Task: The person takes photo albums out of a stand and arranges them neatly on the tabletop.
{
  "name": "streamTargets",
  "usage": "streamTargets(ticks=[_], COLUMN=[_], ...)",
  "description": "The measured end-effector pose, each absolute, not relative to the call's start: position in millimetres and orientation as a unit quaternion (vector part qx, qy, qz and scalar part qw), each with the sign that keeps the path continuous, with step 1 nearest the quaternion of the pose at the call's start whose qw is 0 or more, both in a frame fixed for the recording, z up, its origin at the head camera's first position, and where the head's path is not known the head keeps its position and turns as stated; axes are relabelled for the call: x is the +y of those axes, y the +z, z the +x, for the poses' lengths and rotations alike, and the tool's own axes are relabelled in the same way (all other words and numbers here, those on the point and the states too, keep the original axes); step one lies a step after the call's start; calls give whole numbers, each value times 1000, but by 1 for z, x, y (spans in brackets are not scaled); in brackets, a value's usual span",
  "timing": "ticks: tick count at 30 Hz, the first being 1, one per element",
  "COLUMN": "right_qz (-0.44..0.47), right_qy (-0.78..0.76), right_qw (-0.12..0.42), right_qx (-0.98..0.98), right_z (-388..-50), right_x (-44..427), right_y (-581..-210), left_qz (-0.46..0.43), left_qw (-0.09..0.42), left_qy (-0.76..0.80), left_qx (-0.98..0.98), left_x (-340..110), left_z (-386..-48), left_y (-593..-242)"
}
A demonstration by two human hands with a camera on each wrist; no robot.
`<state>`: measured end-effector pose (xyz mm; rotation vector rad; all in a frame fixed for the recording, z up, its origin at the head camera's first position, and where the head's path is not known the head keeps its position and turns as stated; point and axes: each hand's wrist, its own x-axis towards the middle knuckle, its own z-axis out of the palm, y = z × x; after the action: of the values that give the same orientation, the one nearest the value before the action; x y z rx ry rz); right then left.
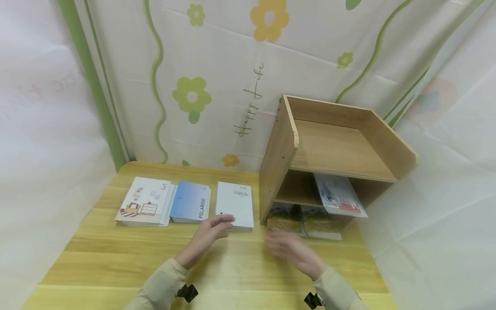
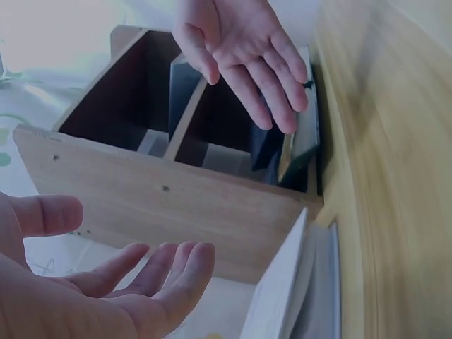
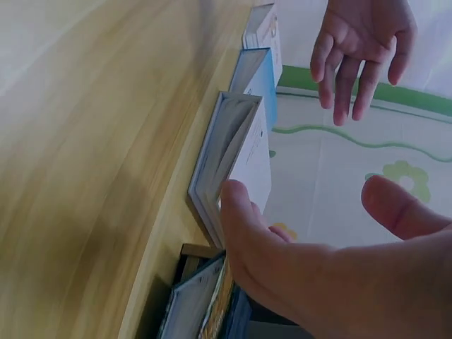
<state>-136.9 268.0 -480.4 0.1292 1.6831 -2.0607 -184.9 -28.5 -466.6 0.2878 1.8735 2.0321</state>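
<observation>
My left hand (image 1: 211, 234) is held over the table by the near edge of a white album (image 1: 234, 202) with small dark lettering. Its fingers are loosely bent, with nothing between them. My right hand (image 1: 292, 249) is slightly blurred in front of the wooden shelf (image 1: 277, 172), fingers extended and holding nothing. Close to it, an album with a landscape picture (image 1: 284, 228) sticks out of the lowest compartment. Both palms are visible in the left wrist view, the right hand (image 2: 247, 56) beyond the left hand (image 2: 134, 289).
Left of the white album lie a blue POLAROID album (image 1: 190, 202) and a white album with a room drawing (image 1: 143, 200). Another picture-covered album (image 1: 341, 196) juts from the middle compartment. A flowered curtain (image 1: 217, 56) hangs behind the wooden table (image 1: 104, 254).
</observation>
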Motion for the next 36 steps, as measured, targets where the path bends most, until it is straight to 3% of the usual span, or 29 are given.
streamTargets(ticks=[15, 28, 36], right_qz=[-4, -157, -148], right_qy=[-757, -779, -807], right_qw=[252, 344, 345], right_qx=[602, 500, 456], right_z=[-130, -141, -146], right_x=[315, 395, 430], right_y=[-471, -478, -472], left_qz=[127, 136, 155], left_qw=[225, 295, 322], left_qy=[750, 785, 805], left_qx=[609, 527, 474], left_x=[-13, 12, 31], left_z=[-179, -171, -172], left_y=[-461, -457, -453])
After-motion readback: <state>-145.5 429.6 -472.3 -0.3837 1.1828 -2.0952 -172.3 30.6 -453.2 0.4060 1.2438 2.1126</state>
